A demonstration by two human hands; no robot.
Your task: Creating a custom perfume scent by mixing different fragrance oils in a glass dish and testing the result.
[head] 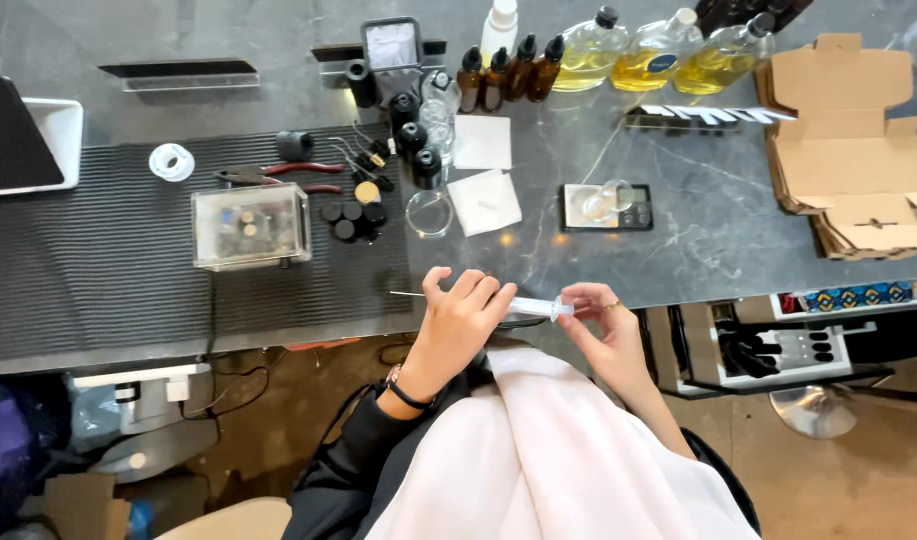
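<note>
Clear plastic syringe [531, 307] with long thin needle pinched by left hand [462, 312], plunger end gripped by right hand [600, 318]; needle tip seemingly bare, risking a prick or bend against the grey stone table edge [678, 240].

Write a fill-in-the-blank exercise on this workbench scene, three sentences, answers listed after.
1. Both hands, the left hand and the right hand, hold a clear plastic ____ with a long thin needle.
2. The three large bottles at the back of the table hold a liquid coloured ____.
3. The flattened cardboard boxes lie on the ____ side of the table.

Missing words: syringe; yellow; right
</note>
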